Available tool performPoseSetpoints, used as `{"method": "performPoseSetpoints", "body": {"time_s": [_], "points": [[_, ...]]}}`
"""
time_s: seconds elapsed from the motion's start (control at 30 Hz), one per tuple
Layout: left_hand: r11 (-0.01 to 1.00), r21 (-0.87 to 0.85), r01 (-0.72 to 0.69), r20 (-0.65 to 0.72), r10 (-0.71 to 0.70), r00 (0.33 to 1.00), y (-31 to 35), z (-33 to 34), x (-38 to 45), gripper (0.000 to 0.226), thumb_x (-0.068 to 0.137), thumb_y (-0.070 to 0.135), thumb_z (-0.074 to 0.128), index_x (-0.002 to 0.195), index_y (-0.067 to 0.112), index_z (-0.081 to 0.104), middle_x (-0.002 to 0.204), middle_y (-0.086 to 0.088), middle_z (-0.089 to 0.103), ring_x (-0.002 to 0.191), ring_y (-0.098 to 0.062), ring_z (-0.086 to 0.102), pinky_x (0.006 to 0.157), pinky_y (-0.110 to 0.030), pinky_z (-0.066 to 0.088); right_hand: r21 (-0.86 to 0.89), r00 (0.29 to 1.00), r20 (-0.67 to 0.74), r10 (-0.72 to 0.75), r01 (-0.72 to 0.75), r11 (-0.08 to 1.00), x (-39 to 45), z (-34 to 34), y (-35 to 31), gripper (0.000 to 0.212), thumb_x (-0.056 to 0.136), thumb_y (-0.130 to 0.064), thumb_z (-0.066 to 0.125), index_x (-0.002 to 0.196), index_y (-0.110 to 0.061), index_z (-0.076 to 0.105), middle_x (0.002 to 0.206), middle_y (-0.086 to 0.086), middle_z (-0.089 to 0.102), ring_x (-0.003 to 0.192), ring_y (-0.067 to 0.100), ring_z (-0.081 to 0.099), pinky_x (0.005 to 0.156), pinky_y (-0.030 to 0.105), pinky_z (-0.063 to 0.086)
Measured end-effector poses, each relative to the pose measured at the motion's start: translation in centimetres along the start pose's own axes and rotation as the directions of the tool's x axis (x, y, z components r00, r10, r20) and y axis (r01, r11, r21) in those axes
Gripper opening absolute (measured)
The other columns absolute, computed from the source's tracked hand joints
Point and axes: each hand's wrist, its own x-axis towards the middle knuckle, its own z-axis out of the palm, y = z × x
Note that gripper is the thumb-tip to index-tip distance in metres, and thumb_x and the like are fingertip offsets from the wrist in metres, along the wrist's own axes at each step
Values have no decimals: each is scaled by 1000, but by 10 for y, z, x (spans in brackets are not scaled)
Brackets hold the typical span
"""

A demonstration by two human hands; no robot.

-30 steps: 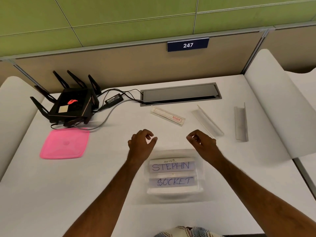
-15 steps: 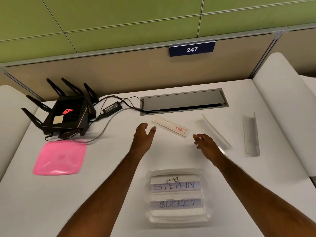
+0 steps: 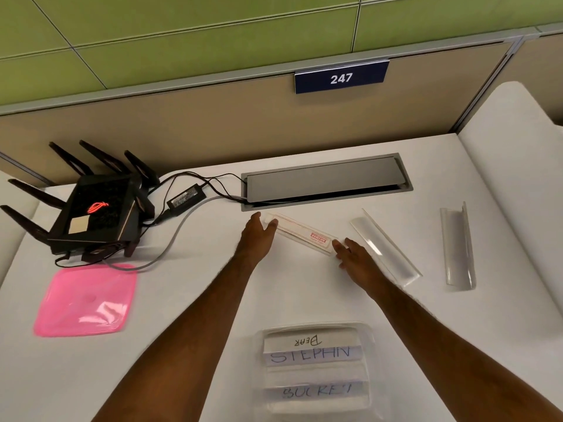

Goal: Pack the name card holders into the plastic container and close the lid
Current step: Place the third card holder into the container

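A clear name card holder with a red label (image 3: 301, 231) lies flat on the white table, ahead of both hands. My left hand (image 3: 257, 236) touches its left end with thumb and fingers spread. My right hand (image 3: 355, 254) touches its right end, fingers apart. The holder still rests on the table. Two more clear holders lie to the right, one slanted (image 3: 387, 248) and one further right (image 3: 457, 248). The clear plastic container (image 3: 373, 345) sits near me with labelled holders inside. Its pink lid (image 3: 85, 300) lies at the left.
A black router with antennas (image 3: 91, 214) and its power adapter (image 3: 185, 197) with cables sit at the back left. A grey cable hatch (image 3: 326, 178) is set into the table just behind the holder. A partition wall closes the back.
Both hands have reached forward from the container to the two ends of the red-labelled holder. The view has shifted, so the container now sits lower in the frame.
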Motion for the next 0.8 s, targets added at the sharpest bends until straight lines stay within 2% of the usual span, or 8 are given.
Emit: {"method": "performPoseSetpoints", "body": {"time_s": [0.1, 0.17, 0.27, 0.43, 0.5, 0.6, 0.8], "points": [[1000, 10, 1, 16, -2, 1000, 1, 6, 8, 62, 103, 40, 52, 155, 15, 32, 157, -10, 42, 140, -31, 45, 113, -41, 39, -34, 1000, 24, -5, 6, 999, 4, 2, 2, 66, 103, -53, 42, 149, -6, 39, 148, 14, 53, 128, 34, 57, 111, 48, 45], [1000, 3, 3, 21, -3, 1000, 1, 10, 11, 61, 102, 37, 54, 155, 14, 32, 155, -10, 45, 138, -31, 48, 111, -40, 40, -62, 999, 29, -28, 30, 998, 6, 3, 3, 64, 103, -52, 43, 149, -8, 39, 146, 12, 55, 127, 33, 59, 110, 44, 47], [1000, -27, -1, 10, 1, 1000, 0, 15, 13, 61, 101, 33, 58, 153, 15, 34, 152, -9, 49, 135, -30, 50, 110, -40, 43, -107, 999, 20, -41, 43, 993, 8, 6, 4, 67, 103, -47, 47, 154, -6, 31, 142, 14, 57, 123, 32, 61, 100, 36, 50], [999, -45, -2, 14, 2, 1000, 0, 19, 13, 66, 98, 31, 63, 154, 16, 32, 153, -8, 45, 138, -30, 47, 112, -44, 44, -144, 1000, 2, -26, 26, 989, 12, 14, 8, 71, 102, -44, 51, 157, -9, 26, 140, 14, 50, 128, 30, 54, 109, 44, 47], [999, -49, -8, 15, 8, 1000, -1, 20, 13, 67, 97, 30, 64, 154, 16, 31, 154, -8, 44, 138, -29, 47, 112, -43, 44, -181, 1000, -6, -25, 24, 983, 12, 16, 10, 71, 101, -46, 51, 157, -12, 25, 133, 11, 49, 123, 29, 55, 107, 47, 48], [998, -55, -13, 14, 14, 1000, -2, 21, 11, 67, 97, 27, 65, 154, 17, 32, 153, -7, 44, 138, -28, 47, 112, -43, 45, -217, 999, -15, -47, 42, 975, 13, 19, 11, 67, 102, -44, 51, 155, -13, 26, 123, 5, 45, 120, 28, 56, 103, 43, 51], [998, -54, -32, -1, 32, 999, -3, 19, 8, 64, 97, 24, 66, 152, 19, 34, 153, -7, 44, 138, -28, 47, 109, -38, 44, -226, 997, -64, -51, 36, 974, 10, 24, 10, 57, 105, -37, 46, 152, -10, 30, 136, 15, 48, 124, 31, 56, 105, 49, 50]]}}
